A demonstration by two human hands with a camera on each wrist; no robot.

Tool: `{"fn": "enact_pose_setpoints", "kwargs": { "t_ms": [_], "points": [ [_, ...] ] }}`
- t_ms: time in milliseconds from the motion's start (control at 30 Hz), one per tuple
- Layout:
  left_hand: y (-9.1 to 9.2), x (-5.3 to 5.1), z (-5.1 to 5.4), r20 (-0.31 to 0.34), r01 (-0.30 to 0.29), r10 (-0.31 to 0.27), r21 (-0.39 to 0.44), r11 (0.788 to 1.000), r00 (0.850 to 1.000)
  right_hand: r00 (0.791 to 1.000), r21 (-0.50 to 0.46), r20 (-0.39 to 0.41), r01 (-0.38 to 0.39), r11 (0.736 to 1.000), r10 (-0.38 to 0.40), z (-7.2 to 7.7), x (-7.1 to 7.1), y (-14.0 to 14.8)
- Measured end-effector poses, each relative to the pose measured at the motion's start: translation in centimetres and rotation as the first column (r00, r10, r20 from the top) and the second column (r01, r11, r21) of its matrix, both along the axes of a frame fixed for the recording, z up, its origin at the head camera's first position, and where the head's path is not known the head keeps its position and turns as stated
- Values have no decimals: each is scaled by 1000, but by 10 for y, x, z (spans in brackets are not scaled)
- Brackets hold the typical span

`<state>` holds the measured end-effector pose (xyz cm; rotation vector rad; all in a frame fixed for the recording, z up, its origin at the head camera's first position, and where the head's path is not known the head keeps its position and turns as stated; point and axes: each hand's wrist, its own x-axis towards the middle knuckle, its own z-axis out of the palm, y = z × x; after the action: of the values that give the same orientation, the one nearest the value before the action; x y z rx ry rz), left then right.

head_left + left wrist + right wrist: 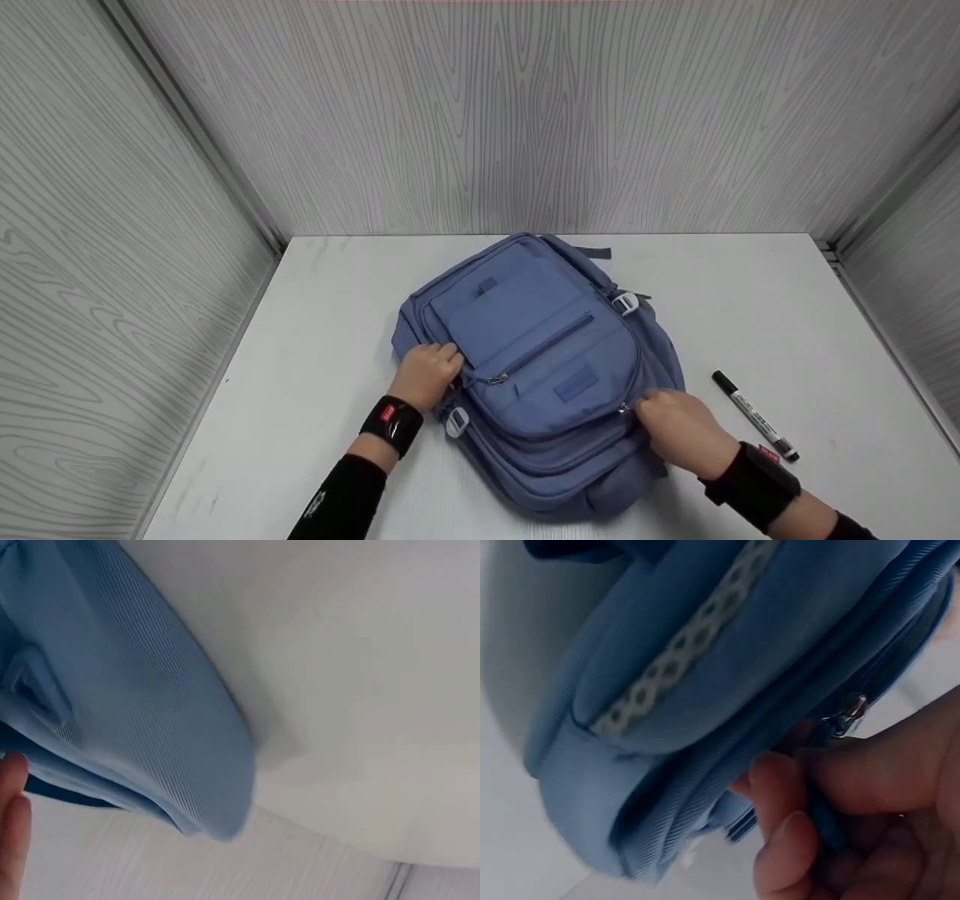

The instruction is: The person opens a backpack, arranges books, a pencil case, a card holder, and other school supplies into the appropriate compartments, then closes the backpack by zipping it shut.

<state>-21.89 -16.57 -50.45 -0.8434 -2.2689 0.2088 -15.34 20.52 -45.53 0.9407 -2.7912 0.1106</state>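
A blue backpack (525, 315) lies tilted on the white table, its front side up. My left hand (426, 375) grips the left edge of the backpack with curled fingers, beside a front pocket zipper (498, 378). In the left wrist view only fingertips (13, 817) show, next to the backpack's ribbed side (142, 690). At the lower right edge, my right hand (682, 424) pinches a blue zipper pull (823, 821) between thumb and fingers. A metal zipper slider (849, 712) shows just above that thumb. What the left fingers hold underneath is hidden.
A black-capped marker (755, 415) lies on the white table (315, 315) to the right of the backpack, close to my right wrist. Grey wood-grain panels (517, 112) stand behind the table and on both sides. A dark strap (595, 253) sticks out at the backpack's top.
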Motion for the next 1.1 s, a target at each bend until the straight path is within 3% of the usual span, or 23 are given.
{"fn": "enact_pose_setpoints", "kwargs": {
  "t_ms": [167, 333, 500, 600, 733, 833, 900, 1000, 1100],
  "points": [
    [-5, -21, 8, 2, -3, 3, -43, 999, 1000, 995, 34, 37, -90, 995, 89, 2, 21, -23],
    [-8, -37, 9, -6, -13, 13, -65, 998, 1000, 982, 44, 40, -187, 981, 185, -1, 34, -46],
    [-10, -41, 10, 31, -17, 19, -60, 998, 999, 969, 40, 12, -246, 969, 245, -5, 38, -59],
    [-7, -37, 12, 70, -64, 67, -57, 996, 995, 968, 27, 35, -249, 968, 248, -6, 37, -60],
    [3, -20, 20, 103, -171, 174, -35, 985, 979, 965, -34, 101, -239, 970, 242, -5, 33, -55],
    [14, -1, 30, 127, -209, 203, 34, 977, 971, 959, -110, 144, -229, 967, 243, -3, 29, -50],
    [24, 16, 37, 161, -185, 167, 103, 977, 973, 952, -167, 171, -225, 960, 253, -2, 27, -46],
    [40, 46, 47, 257, -90, 39, 189, 978, 966, 939, -243, 202, -226, 943, 277, 0, 26, -43],
    [52, 74, 52, 387, -13, -70, 207, 978, 919, 922, -298, 238, -230, 926, 306, 1, 25, -41]
  ]
}}
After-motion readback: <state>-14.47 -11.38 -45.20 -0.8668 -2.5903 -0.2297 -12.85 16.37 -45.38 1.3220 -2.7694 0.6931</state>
